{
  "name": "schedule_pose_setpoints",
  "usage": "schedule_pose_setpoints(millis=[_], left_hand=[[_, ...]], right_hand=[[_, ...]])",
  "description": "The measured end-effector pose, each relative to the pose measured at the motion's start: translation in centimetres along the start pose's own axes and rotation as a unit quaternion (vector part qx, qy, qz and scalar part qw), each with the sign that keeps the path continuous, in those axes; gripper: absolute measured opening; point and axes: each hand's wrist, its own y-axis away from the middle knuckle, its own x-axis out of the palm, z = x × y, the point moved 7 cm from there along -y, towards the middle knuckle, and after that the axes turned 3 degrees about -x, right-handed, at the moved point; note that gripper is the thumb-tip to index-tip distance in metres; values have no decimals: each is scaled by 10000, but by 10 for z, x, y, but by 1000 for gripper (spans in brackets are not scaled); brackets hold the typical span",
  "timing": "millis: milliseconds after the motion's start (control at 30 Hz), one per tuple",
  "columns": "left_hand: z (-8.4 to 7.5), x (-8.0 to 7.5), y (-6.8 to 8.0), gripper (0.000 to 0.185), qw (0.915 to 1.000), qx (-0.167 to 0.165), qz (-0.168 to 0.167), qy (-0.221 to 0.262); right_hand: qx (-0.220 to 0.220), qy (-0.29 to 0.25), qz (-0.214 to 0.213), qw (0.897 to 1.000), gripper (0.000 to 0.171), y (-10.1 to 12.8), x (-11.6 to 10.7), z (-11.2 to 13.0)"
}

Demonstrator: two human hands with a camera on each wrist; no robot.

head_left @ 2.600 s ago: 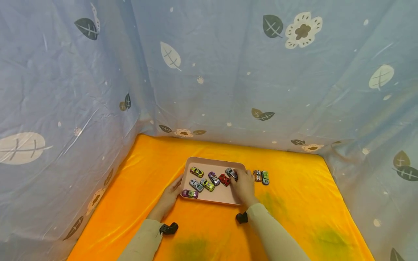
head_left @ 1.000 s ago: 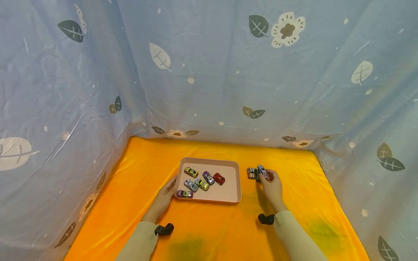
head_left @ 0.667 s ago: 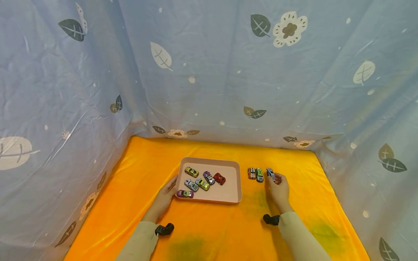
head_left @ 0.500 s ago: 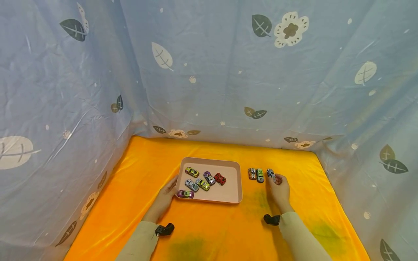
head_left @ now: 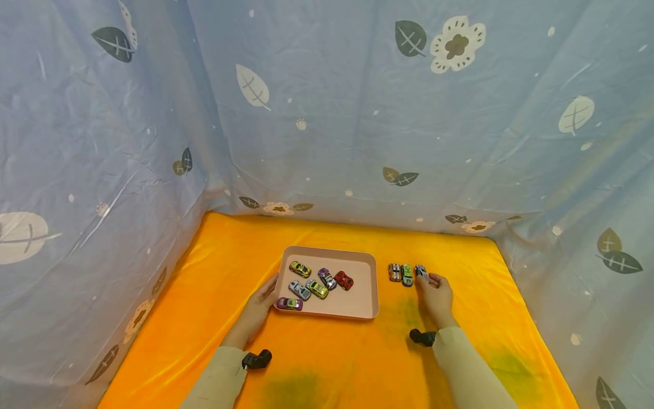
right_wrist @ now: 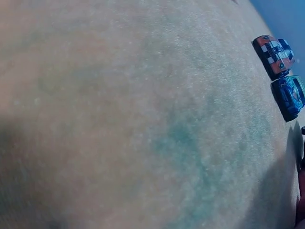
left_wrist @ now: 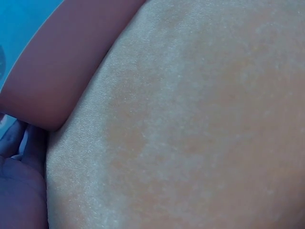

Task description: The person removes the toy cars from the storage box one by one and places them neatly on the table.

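silver car [head_left: 421, 271]: tray → cloth, beside green car [head_left: 406, 274] | right hand [head_left: 435, 294] followed

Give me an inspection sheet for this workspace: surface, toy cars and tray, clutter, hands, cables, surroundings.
Surface: orange cloth with dark greenish stains.
Job's things: pink tray holds six toy cars; three more in a row on the cloth: orange car, green car, silver car.
Clutter: nothing seen.
Hands: left hand rests on the tray's left edge; right hand at the silver car, grip unclear.
Cables: nothing seen.
Surroundings: blue sheet with leaves and flowers on three sides.
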Motion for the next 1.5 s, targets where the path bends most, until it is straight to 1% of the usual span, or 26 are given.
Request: schedule_pose_setpoints(millis=[133,233,300,333,367,500,533,567,667,1000,1233,1367,1500], left_hand=[[-1,0,-1,50,10000,38,14,-23],[-1,-1,-2,50,10000,-6,-8,13],[-1,0,-1,51,10000,16,44,51],[-4,0,1,51,9999,-31,81,86],[-4,0,1,51,9999,-67,69,92],[-4,1,2,51,9999,-11,73,80],[-4,1,1,51,10000,-1,59,56],[0,1,-1,51,10000,27,13,38],[0,1,-1,51,10000,69,44,30],[-2,3,1,52,9997,43,175,193],[-1,2,1,52,9997,62,160,158],[1,0,0,51,9999,76,72,67],[3,0,-2,51,10000,51,17,-15]], right_hand=[[-13,-35,5,10000,65,1,1,3],[-80,-37,60,9999,66,1,2,5],[-123,-33,77,9999,65,0,2,5],[-144,-16,69,9999,65,0,3,5],[-158,0,65,9999,65,0,3,5],[-194,41,20,9998,65,0,4,3],[-189,32,1,9998,64,1,4,2],[-195,54,2,9998,65,1,4,3],[-156,29,-32,9999,63,1,4,3],[-147,-10,-33,9999,62,-1,3,1],[-217,-3,-86,9997,62,0,4,1],[-208,-10,26,9998,66,0,4,0],[-179,3,259,9995,70,0,2,0]])
